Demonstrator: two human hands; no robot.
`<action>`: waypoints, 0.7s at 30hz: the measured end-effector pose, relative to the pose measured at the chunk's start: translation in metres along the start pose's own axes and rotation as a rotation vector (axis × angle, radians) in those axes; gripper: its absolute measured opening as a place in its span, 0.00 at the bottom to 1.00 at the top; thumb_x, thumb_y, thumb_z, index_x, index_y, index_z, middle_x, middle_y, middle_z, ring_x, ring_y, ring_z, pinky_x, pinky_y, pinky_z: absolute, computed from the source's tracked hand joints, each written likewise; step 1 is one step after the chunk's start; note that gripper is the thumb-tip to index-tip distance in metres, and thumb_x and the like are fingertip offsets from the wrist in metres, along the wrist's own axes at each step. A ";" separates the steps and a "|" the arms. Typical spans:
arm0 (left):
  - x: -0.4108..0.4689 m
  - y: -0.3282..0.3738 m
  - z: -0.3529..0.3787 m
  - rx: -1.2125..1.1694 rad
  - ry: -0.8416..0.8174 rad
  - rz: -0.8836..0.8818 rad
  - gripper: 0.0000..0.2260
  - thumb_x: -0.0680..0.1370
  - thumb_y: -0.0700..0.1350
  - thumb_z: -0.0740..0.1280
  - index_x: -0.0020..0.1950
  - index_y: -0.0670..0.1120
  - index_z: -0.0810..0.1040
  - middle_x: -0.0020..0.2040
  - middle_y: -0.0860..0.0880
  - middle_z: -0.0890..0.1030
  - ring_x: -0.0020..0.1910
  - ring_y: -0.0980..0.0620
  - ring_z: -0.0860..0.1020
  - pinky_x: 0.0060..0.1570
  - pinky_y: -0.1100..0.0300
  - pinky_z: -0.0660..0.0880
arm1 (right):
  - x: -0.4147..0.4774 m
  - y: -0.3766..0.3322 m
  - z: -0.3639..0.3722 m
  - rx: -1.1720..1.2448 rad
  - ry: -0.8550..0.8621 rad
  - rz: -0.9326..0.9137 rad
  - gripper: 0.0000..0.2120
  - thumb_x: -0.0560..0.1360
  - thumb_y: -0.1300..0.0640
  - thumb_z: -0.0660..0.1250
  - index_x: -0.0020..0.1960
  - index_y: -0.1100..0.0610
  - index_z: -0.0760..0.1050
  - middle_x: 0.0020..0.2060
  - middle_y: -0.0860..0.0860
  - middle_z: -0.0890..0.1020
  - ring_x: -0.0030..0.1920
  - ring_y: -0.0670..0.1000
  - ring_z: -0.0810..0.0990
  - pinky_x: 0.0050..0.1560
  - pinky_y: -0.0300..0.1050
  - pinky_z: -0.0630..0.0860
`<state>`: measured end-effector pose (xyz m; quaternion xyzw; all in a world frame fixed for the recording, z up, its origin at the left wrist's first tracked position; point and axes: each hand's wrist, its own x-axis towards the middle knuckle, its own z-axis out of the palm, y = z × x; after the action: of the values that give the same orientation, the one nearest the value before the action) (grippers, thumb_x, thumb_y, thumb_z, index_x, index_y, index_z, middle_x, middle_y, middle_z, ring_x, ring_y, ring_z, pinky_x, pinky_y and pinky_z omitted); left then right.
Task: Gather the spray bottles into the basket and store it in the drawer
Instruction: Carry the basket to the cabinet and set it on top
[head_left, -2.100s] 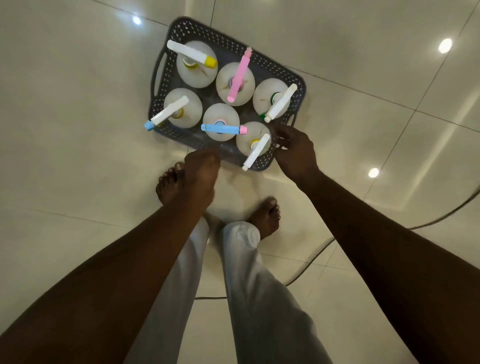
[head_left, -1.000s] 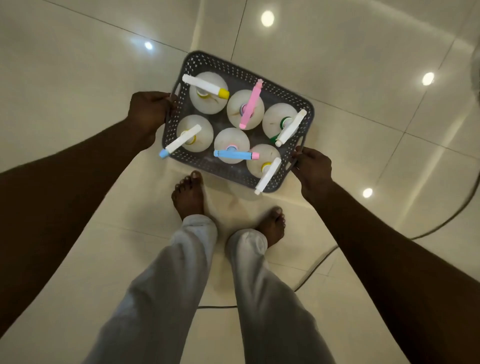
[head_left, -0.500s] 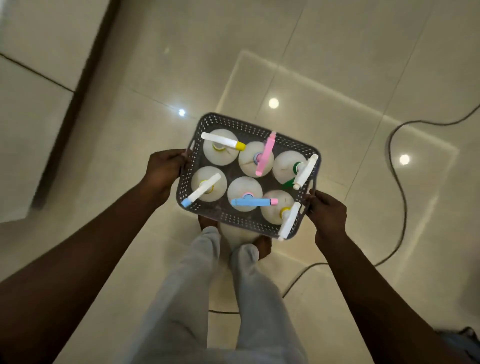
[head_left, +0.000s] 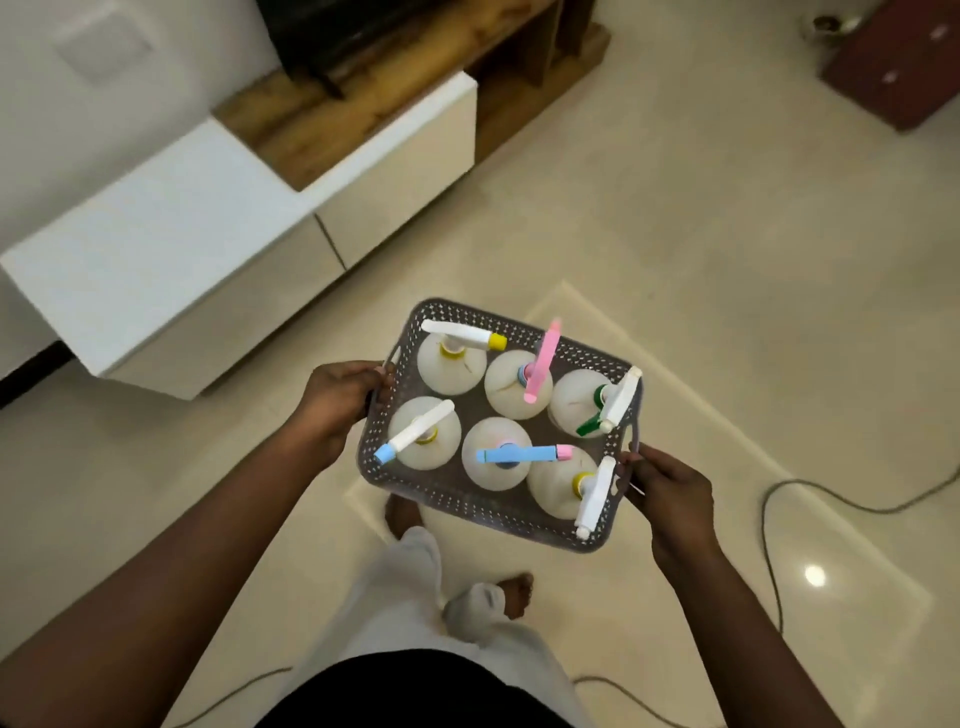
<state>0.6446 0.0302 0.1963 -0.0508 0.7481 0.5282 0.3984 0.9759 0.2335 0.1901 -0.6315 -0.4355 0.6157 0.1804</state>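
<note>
I hold a grey perforated basket (head_left: 566, 349) in the air above the floor. Several white spray bottles (head_left: 451, 366) stand upright inside it, with yellow, pink, green and blue nozzle parts. My left hand (head_left: 340, 397) grips the basket's left handle. My right hand (head_left: 665, 491) grips its right handle. A low white cabinet with closed drawer fronts (head_left: 395, 202) stands ahead and to the left of the basket.
A wooden shelf unit (head_left: 363, 114) sits on and behind the white cabinet. A dark red cabinet (head_left: 898, 57) is at the far right. A grey cable (head_left: 769, 519) trails across the glossy tiled floor at the right. My legs and bare feet (head_left: 514, 592) are below the basket.
The basket has been lifted from the floor with both hands. My view has swung up, bringing the white cabinet and wooden shelf into sight ahead.
</note>
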 end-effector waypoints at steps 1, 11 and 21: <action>-0.004 0.000 -0.011 -0.021 0.015 -0.005 0.09 0.82 0.39 0.68 0.47 0.45 0.88 0.40 0.48 0.89 0.37 0.52 0.84 0.43 0.59 0.82 | -0.005 -0.007 0.007 -0.013 -0.027 -0.010 0.10 0.81 0.67 0.69 0.59 0.65 0.85 0.52 0.61 0.88 0.49 0.57 0.86 0.55 0.52 0.84; -0.018 0.005 -0.115 -0.263 0.147 -0.004 0.09 0.82 0.38 0.69 0.47 0.43 0.88 0.39 0.46 0.88 0.33 0.54 0.85 0.47 0.54 0.81 | -0.033 -0.073 0.109 -0.130 -0.210 -0.097 0.09 0.81 0.66 0.69 0.57 0.63 0.86 0.51 0.60 0.89 0.50 0.58 0.87 0.56 0.53 0.83; 0.004 0.017 -0.227 -0.444 0.360 -0.053 0.08 0.80 0.34 0.67 0.51 0.38 0.86 0.41 0.42 0.86 0.40 0.45 0.81 0.45 0.55 0.81 | -0.034 -0.119 0.270 -0.247 -0.407 -0.150 0.08 0.79 0.67 0.70 0.55 0.62 0.87 0.48 0.61 0.89 0.44 0.55 0.86 0.52 0.51 0.82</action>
<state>0.5102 -0.1495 0.2345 -0.2494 0.6712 0.6510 0.2520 0.6892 0.1903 0.2538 -0.4778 -0.5806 0.6569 0.0557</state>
